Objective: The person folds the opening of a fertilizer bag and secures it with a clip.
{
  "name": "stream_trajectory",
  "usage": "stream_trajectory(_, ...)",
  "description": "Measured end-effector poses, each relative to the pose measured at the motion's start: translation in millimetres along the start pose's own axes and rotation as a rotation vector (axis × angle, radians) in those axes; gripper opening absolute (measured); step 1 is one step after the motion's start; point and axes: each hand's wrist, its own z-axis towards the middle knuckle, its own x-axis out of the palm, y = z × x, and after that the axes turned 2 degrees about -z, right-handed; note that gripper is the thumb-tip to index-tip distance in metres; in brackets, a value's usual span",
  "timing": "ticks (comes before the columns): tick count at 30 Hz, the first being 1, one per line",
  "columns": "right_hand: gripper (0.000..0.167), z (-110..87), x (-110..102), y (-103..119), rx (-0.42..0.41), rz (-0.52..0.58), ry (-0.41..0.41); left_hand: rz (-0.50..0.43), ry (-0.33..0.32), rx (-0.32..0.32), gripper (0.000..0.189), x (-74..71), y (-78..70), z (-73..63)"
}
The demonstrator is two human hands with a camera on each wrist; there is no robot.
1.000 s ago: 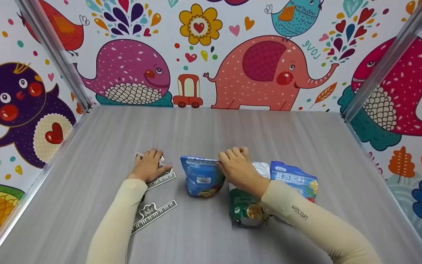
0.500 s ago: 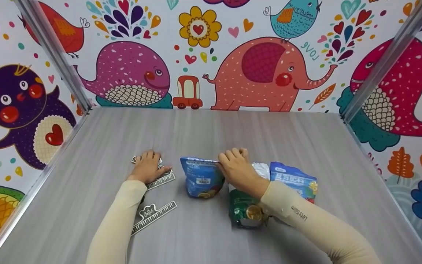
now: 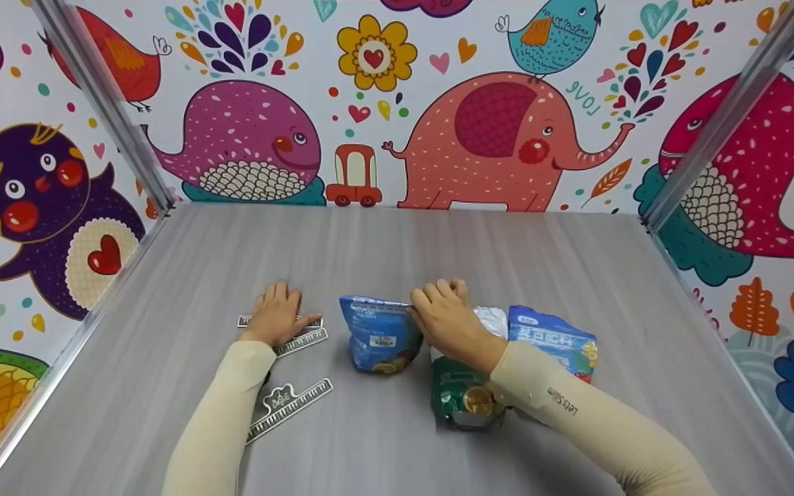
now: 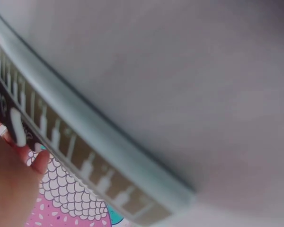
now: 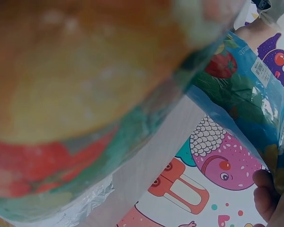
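Your right hand has its grip closed in a pinch on the upper right corner of the blue bag, which stands upright on the counter. Your left hand lies across the far clip, thumb out to the right; whether that grip pinches it, you cannot tell. The middle clip lies just beside, partly under your hand, and the near clip lies closer to you. Past your right wrist are the green bag and another blue bag.
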Motion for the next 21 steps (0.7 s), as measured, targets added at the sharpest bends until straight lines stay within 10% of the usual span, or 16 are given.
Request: stream_trajectory(21, 0.018, 1.2, -1.7, 1.5, 0.022, -0.005, 0.038, -0.041, 0.053, -0.067, 0.054, 0.4, -1.4, -0.7)
